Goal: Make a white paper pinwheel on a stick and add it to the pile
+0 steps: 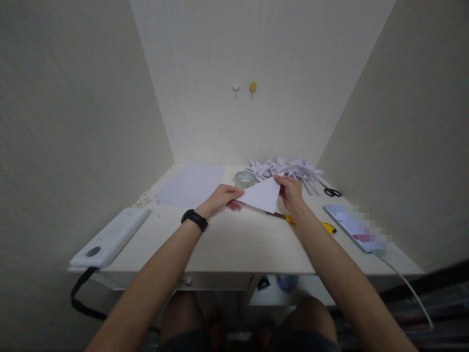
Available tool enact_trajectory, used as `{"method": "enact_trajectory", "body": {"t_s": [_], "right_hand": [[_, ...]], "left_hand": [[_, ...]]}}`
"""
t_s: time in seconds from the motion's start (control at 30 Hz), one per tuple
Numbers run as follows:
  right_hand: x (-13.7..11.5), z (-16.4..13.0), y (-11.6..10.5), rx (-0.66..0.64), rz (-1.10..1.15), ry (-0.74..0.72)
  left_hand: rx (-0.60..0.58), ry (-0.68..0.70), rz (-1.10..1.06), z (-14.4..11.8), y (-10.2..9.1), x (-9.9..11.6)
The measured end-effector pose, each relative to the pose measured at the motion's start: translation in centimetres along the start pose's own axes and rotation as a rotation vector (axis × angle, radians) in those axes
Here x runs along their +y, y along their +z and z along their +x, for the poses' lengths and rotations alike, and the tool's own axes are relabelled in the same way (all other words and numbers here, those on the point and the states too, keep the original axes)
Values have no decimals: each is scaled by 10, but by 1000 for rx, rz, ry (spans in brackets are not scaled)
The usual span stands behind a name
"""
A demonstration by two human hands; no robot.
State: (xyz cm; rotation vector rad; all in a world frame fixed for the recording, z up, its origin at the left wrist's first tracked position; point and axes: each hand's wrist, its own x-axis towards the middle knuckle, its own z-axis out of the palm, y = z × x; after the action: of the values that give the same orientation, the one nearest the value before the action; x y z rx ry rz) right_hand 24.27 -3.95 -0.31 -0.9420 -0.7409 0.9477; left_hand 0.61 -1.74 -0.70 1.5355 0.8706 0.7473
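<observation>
Folded paper [263, 195]: a white triangular sheet was held just above the table [227, 239], at its middle.
Left hand [224, 198]: fingers were pinched on the sheet's left corner.
Right hand [291, 192]: fingers were clamped on its right edge.
Paper scraps [286, 168]: piled at the far side, with scissors [332, 192] to their right.
</observation>
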Motion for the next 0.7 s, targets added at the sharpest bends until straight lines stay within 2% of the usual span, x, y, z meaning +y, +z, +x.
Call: {"method": "enact_trajectory", "body": {"t_s": [0.17,0.47,0.57,0.7], "right_hand": [[-4,5,-7,-35,37,-2],[-9,11,-12,216,31,-30],[-11,13,-18,187,22,-9],[-7,10,-15,36,-20,59]], "left_hand": [[-36,-20,6,-1,-5,0],[-26,-12,16,-2,-8,2],[1,-3,8,-1,-11,0],[63,19,-11,1,-12,-3]]}}
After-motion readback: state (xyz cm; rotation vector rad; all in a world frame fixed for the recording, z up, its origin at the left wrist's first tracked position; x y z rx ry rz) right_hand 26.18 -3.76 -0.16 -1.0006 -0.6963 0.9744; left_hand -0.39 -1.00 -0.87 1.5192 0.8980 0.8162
